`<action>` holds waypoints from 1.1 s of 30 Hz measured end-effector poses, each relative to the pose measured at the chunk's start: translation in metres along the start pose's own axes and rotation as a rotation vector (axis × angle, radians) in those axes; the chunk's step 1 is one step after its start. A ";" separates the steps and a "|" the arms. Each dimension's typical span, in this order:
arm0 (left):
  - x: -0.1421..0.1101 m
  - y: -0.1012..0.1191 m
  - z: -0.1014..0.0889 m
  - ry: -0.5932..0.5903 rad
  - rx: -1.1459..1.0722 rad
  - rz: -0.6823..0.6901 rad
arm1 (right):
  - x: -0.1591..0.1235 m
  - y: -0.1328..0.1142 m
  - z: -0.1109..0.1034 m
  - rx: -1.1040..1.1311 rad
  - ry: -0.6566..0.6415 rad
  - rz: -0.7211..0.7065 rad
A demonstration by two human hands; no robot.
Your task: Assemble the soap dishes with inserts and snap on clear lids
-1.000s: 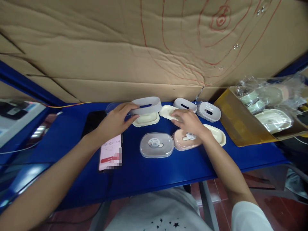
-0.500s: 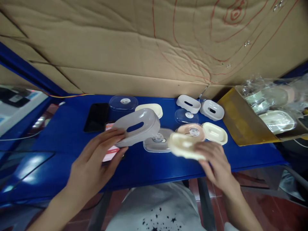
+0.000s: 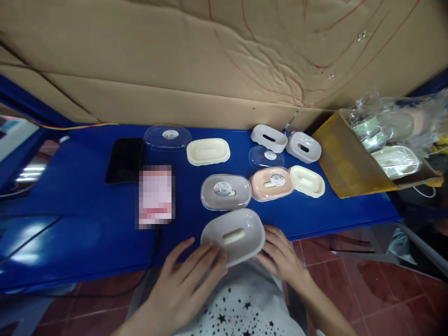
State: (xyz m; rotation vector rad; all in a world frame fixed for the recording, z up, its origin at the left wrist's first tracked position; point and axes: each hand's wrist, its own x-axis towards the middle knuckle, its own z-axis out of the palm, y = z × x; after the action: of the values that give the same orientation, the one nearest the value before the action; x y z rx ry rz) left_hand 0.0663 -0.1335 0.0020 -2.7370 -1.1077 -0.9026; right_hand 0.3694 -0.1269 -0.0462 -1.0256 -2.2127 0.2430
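Close to my body, a grey oval soap dish is tilted toward me between my hands. A cream piece shows through its slot; most of that piece is hidden underneath. My left hand has its fingers over the dish's near left rim. Around the right end curls my right hand, with some fingers behind the dish. Just beyond it lie a lidded grey soap dish and a lidded peach soap dish, each with a round label.
A cream tray and clear lid lie back left. Two grey dishes, another clear lid and a cream tray are at right. A carton holds wrapped pieces. Phones lie left.
The grey dish and the cream piece, held apart before, are now together, with the cream piece beneath the dish. Both hands have moved inward and closer to my body.
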 end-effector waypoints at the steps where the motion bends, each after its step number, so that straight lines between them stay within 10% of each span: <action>1: -0.003 0.003 0.001 -0.004 -0.006 0.004 | -0.004 0.001 0.000 0.024 0.031 0.020; 7: -0.004 0.005 0.003 -0.035 0.031 -0.003 | -0.015 0.002 0.004 0.047 0.150 0.108; 15: -0.008 -0.006 0.013 -0.069 0.055 -0.002 | 0.025 0.001 -0.010 -0.113 -0.243 -0.032; 26: -0.007 -0.020 0.022 -0.068 -0.009 0.006 | 0.040 0.005 -0.021 -0.210 -0.273 -0.146; 33: 0.021 -0.037 0.032 -0.091 -0.007 -0.043 | 0.134 0.077 -0.068 -0.261 -0.134 0.063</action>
State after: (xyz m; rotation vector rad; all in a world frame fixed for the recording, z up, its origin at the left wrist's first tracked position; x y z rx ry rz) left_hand 0.0699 -0.0850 -0.0195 -2.7956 -1.1846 -0.7949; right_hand 0.3983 0.0161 0.0392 -1.2524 -2.3799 0.0518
